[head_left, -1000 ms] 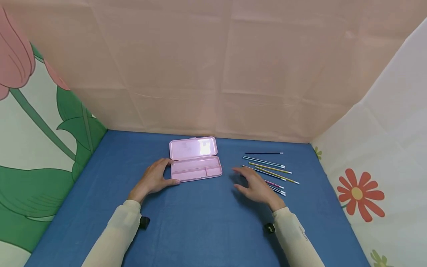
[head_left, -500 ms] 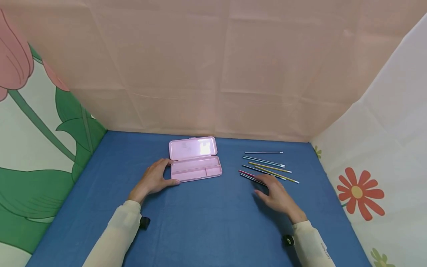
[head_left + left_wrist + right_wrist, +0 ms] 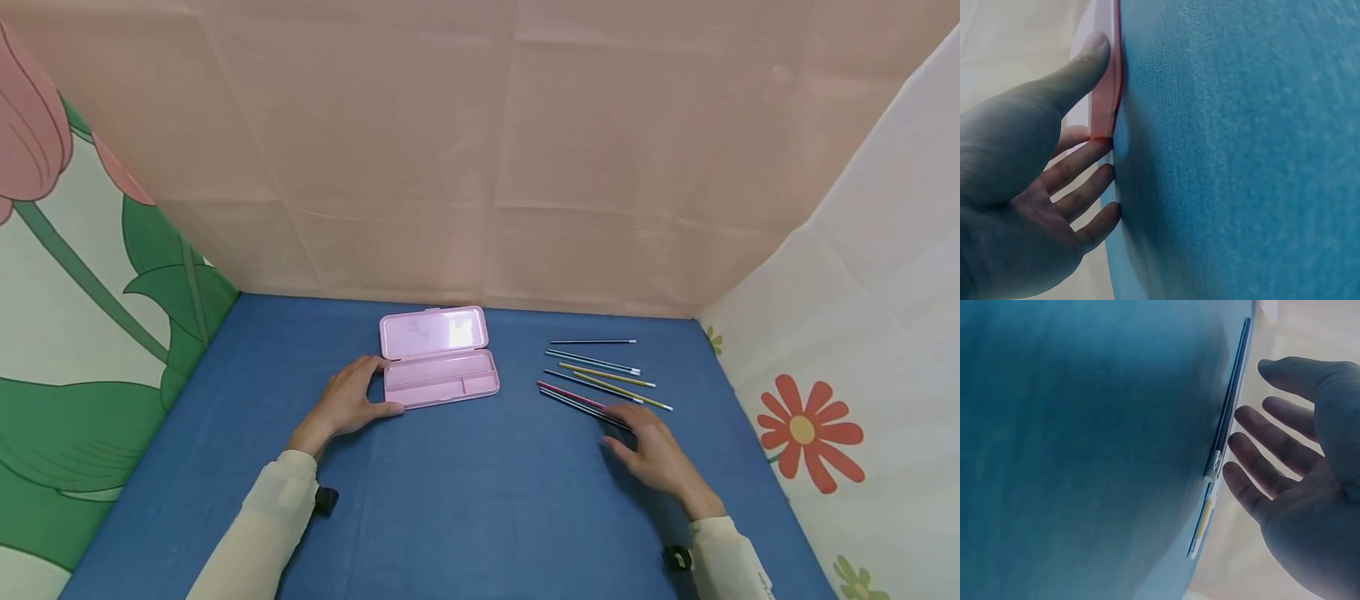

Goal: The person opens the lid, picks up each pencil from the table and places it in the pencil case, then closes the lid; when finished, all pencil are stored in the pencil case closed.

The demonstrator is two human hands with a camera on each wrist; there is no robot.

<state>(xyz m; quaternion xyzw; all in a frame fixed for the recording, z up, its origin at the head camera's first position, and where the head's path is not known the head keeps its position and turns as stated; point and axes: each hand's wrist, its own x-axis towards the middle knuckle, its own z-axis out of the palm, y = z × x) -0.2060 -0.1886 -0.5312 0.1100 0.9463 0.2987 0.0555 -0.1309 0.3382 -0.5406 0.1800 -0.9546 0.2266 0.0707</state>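
Observation:
An opened pink pencil case (image 3: pixel 423 379) lies on the blue cloth, its lid tipped back to the far side and its compartments bare. My left hand (image 3: pixel 345 400) holds its left end, thumb at the front edge and index finger near the hinge corner. To the right, several pencils are spread in a loose fan; a reddish pencil (image 3: pixel 558 390) and dark ones (image 3: pixel 573 404) lie nearest. Over their right ends hovers my right hand (image 3: pixel 656 454), fingers spread and holding nothing. In the right wrist view, the fingertips come close beside the pencils (image 3: pixel 1230 400).
Behind the nearest pencils lie yellow pencils (image 3: pixel 622 390), light blue ones (image 3: pixel 592 361) and a lone dark pencil (image 3: pixel 592 342). A beige sheet (image 3: pixel 480 167) rises at the back. Floral panels stand on the left (image 3: pixel 97 333) and right (image 3: pixel 840 375).
My right hand has moved right and toward me, from the pencils' left ends to the right ends of the nearest ones, uncovering them. My left hand and the pencil case stay put.

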